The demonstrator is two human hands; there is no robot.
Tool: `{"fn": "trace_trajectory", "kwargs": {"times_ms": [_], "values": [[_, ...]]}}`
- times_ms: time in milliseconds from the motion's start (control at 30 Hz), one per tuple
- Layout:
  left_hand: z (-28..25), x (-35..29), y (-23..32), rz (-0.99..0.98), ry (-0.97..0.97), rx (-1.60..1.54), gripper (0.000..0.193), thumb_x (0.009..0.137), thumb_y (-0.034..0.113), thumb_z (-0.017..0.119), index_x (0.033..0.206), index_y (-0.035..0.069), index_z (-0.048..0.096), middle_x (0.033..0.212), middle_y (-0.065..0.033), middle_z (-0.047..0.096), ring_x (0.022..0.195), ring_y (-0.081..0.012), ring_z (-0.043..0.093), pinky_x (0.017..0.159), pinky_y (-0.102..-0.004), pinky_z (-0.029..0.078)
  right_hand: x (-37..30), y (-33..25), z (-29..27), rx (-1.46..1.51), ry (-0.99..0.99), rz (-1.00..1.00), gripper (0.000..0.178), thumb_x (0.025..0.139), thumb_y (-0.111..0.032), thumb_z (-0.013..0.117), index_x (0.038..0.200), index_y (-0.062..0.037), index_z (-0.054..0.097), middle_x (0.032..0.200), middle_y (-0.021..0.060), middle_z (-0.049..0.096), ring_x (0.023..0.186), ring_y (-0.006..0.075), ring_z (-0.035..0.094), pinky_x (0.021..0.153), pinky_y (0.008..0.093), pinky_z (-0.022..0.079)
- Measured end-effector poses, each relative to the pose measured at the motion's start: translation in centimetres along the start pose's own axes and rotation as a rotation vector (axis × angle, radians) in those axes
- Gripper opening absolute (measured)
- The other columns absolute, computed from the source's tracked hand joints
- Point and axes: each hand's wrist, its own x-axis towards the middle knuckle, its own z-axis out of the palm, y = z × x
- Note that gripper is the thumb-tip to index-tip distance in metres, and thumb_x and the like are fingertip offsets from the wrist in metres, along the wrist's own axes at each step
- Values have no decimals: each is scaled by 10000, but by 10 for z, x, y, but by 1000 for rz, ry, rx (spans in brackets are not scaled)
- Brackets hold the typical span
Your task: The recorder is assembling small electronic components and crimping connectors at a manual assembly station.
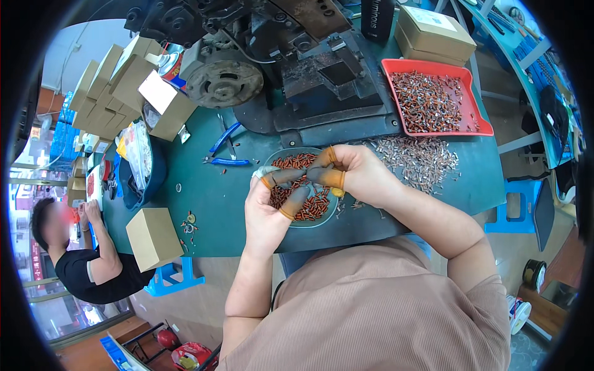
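My left hand and my right hand meet over a round bowl on the green table. The bowl is filled with small orange-brown cylindrical pieces. Orange and grey finger covers sit on several of my fingers. On both hands the thumb and fingers are pinched together, tips almost touching. Whatever lies between the fingertips is too small or hidden to make out. Just beyond the bowl, to the left, lie blue-handled pliers and a second blue-handled tool.
A dark metal machine stands behind the bowl. At right are a red tray of small pieces and a loose silvery heap. A cardboard box and dark blue bin are left. Another person sits far left.
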Motion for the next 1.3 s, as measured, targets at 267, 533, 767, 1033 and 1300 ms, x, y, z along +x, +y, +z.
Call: {"fn": "trace_trajectory", "kwargs": {"times_ms": [267,533,767,1033,1300], "values": [[21,2,9,110,58,96,230,746,3,752,956,64,680,992,-51,587,936,-178,542,853,-296,436,-19,-5,-14,100,-12,138,103,847,-103,711,914,-49,653,764,-29,615,638,26,523,554,189,409],[42,3,15,350,-15,269,244,723,-3,730,954,54,676,973,-73,583,916,-264,535,818,-352,440,-40,-2,-25,375,-4,130,77,834,-93,691,848,-82,616,725,-42,579,601,19,484,518,185,368],[44,-8,32,389,-143,423,266,697,13,733,957,52,688,901,-69,594,880,-273,547,821,-358,439,-57,0,-30,254,35,76,89,823,-94,698,811,-78,611,723,-39,580,597,30,475,523,199,367],[42,-19,32,465,-32,390,216,691,12,776,895,54,715,867,-59,610,841,-233,565,767,-314,455,-77,6,-38,-147,18,-133,118,808,-131,725,832,-57,637,710,-7,569,608,60,493,538,252,412],[38,-24,21,316,42,200,183,712,-27,765,850,19,654,892,-60,582,839,-170,560,749,-265,446,-140,45,-55,-1164,219,-473,385,637,-144,767,1013,-123,688,851,62,546,792,250,566,681,346,508]]}}
